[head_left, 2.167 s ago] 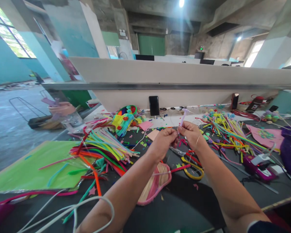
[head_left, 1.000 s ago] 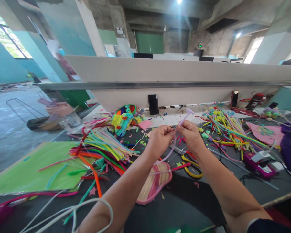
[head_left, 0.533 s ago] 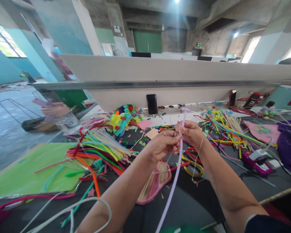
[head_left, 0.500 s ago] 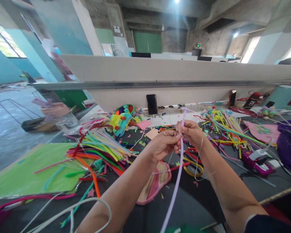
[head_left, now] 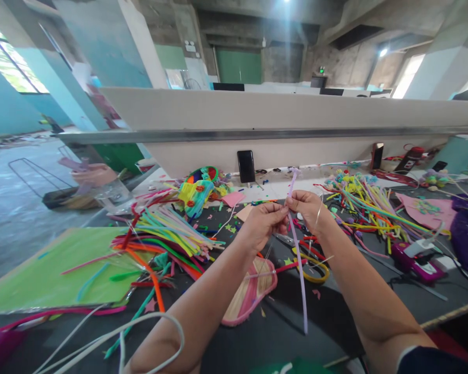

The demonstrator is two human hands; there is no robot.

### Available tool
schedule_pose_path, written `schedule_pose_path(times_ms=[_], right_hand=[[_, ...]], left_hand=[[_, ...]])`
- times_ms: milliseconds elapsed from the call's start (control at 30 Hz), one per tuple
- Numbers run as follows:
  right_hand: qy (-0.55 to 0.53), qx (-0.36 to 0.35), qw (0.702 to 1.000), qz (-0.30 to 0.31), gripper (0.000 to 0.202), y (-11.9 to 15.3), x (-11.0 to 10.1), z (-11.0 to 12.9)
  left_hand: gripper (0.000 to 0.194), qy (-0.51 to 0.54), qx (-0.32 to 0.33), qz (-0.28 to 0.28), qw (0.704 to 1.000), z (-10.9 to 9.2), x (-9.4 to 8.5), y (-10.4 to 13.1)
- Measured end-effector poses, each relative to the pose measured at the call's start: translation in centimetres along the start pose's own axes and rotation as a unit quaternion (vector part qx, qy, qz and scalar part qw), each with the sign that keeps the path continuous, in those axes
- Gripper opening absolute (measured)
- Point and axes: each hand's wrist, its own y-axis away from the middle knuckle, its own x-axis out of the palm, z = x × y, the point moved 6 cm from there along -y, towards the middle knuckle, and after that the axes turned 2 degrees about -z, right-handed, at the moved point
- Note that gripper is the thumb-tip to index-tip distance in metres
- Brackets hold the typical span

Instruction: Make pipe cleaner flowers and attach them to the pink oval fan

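Observation:
Between both hands I hold a lilac pipe cleaner (head_left: 298, 270), its upper end sticking up above my fingers and its long tail hanging down over the dark table. My left hand (head_left: 268, 221) pinches it from the left side. My right hand (head_left: 304, 206) grips it just beside, thumb and fingers closed. A thin pale thread or wire shows near my right wrist. Below my hands lie a pink-rimmed, striped pad (head_left: 253, 293) and yellow-handled scissors (head_left: 315, 270). Where exactly the fingertips meet the pipe cleaner is partly hidden.
Bundled pipe cleaners (head_left: 171, 228) lie at left beside a green sheet (head_left: 62, 265). More colourful stems (head_left: 370, 202) are heaped at right, near a purple power strip (head_left: 415, 264). A black phone (head_left: 245, 166) leans on the partition. A white cable (head_left: 175, 332) loops in front.
The pipe cleaner's tail has swung from lower left to hang down and slightly right, with its lower end now visible. Both hands stay together, still pinching it.

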Motion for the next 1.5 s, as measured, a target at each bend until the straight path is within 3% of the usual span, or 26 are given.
schedule_pose_path(times_ms=[200,367,500,600,700,800,900,1067,1200,1300,1367,1500], right_hand=[[-0.077,0.027,0.995,0.056,0.028,0.3,0.9,-0.6],[-0.053,0.021,0.998,0.018,0.030,-0.4,0.2,-1.2],[-0.001,-0.012,0.999,-0.046,0.031,-0.8,-0.8,-0.8],[0.036,-0.028,0.995,-0.084,0.032,-0.6,-1.2,-0.4],[0.094,-0.044,0.988,-0.118,0.031,-0.4,-1.3,-0.3],[0.138,-0.043,0.979,-0.143,0.031,-0.3,-1.3,-0.6],[0.168,-0.030,0.974,-0.150,0.033,-0.3,-1.2,-1.0],[0.223,-0.051,0.961,-0.155,0.036,-0.2,-1.1,-0.5],[0.185,-0.044,0.970,-0.154,0.034,0.1,-1.0,0.0],[0.151,-0.040,0.977,-0.143,0.032,0.4,-0.5,0.4],[0.139,-0.039,0.981,-0.128,0.032,0.6,-0.2,0.7],[0.126,-0.053,0.985,-0.105,0.030,0.9,0.2,1.3]], left_hand=[[0.029,0.056,-0.053,0.062,0.995,0.5,0.4,0.2],[0.030,0.037,-0.075,0.047,0.995,0.6,0.3,0.0],[0.027,-0.045,0.023,-0.027,0.998,-0.3,-0.4,-0.4],[0.023,-0.139,0.117,-0.077,0.980,-1.2,-0.9,-0.5],[0.020,-0.296,0.182,-0.109,0.931,-1.8,-0.6,0.1],[0.017,-0.456,0.235,-0.149,0.845,-2.2,0.1,0.9],[0.021,-0.564,0.243,-0.159,0.773,-2.1,0.6,1.4],[0.015,-0.653,0.241,-0.135,0.705,-1.9,0.8,1.5],[0.021,-0.695,0.265,-0.101,0.661,-2.4,1.7,1.9],[0.025,-0.689,0.288,-0.107,0.656,-2.9,1.9,2.3],[0.025,-0.669,0.299,-0.116,0.671,-3.3,1.8,2.5],[0.020,-0.577,0.287,-0.149,0.750,-4.0,1.1,2.5]])
